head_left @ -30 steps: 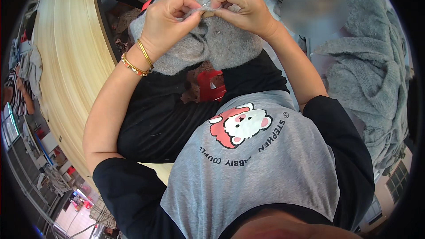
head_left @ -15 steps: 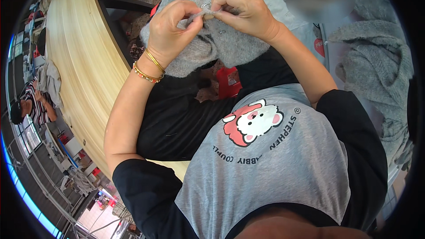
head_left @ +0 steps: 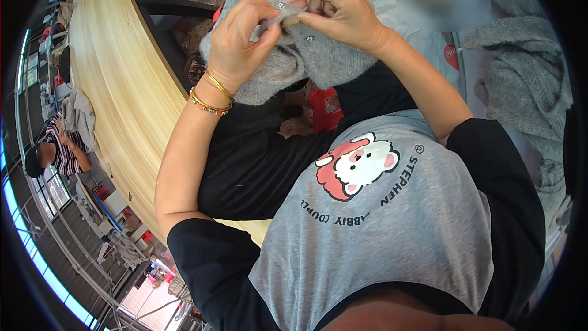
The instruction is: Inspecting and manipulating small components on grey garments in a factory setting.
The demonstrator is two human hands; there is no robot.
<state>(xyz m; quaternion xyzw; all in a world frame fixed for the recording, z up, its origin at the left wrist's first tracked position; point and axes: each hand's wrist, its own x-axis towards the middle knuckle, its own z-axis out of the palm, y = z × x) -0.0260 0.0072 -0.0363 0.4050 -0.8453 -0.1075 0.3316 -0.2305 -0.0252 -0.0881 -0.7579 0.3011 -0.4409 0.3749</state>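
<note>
A fuzzy grey knitted garment [head_left: 334,64] lies bunched over my lap at the top of the view. My left hand [head_left: 240,41], with gold-coloured bangles at the wrist, pinches a narrow edge of the knit between thumb and fingers. Across from it, my right hand [head_left: 346,17] is closed on the same edge, its fingers curled and the thumb underneath. A short stretch of knit spans the gap between the fingertips. Small shiny studs, perhaps buttons, show on the garment; one shiny stud [head_left: 309,38] sits below my right thumb.
A long pale wooden table [head_left: 116,79] curves along my left side. More grey knitwear [head_left: 520,86] is piled at the right. A red object [head_left: 324,110] shows beneath the garment. Beyond the table, a person in a striped top [head_left: 68,150] handles a light cloth [head_left: 78,116].
The view has shifted slightly. My right fingertips have drawn a little away from the left ones, and more of the knit edge shows between them. Both hands still pinch the garment.
</note>
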